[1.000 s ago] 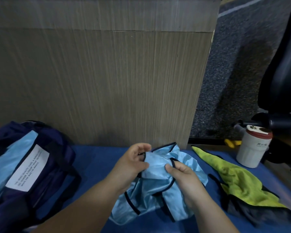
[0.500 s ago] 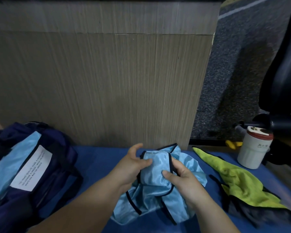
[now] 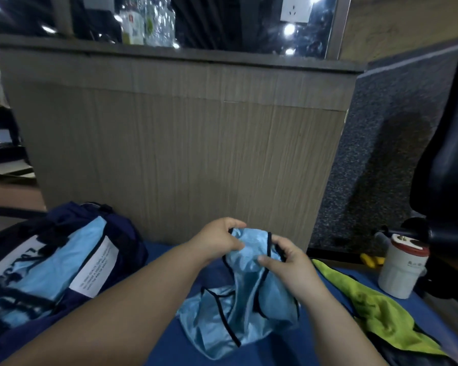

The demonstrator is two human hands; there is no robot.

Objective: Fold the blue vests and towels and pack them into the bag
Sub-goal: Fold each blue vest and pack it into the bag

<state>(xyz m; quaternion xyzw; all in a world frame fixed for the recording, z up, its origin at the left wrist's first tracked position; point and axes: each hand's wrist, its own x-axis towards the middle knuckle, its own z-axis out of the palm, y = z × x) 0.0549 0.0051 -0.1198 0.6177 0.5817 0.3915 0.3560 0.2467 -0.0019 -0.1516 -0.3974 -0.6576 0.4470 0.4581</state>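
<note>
The left hand [image 3: 218,243] and the right hand [image 3: 291,265] both hold one blue vest [image 3: 245,310] by its upper part. Each hand has its fingers curled in a narrow pinch, thumb against the shiny cloth, beside a black-trimmed edge. The two hands are close together, with a short span of fabric stretched between them. The top of the vest is raised off the blue tabletop [image 3: 265,355], while its lower part lies bunched on that surface between the forearms. One dark navy bag [image 3: 122,239] sits to the left, well apart from the vest, showing a light-blue panel and a white label. To the right lies one yellow-green towel [image 3: 376,305], spread over a dark cloth [image 3: 397,355]. Just beyond the towel stands one white canister [image 3: 401,273] with a red lid. A wood-grain panel [image 3: 183,154] rises behind the tabletop.
</note>
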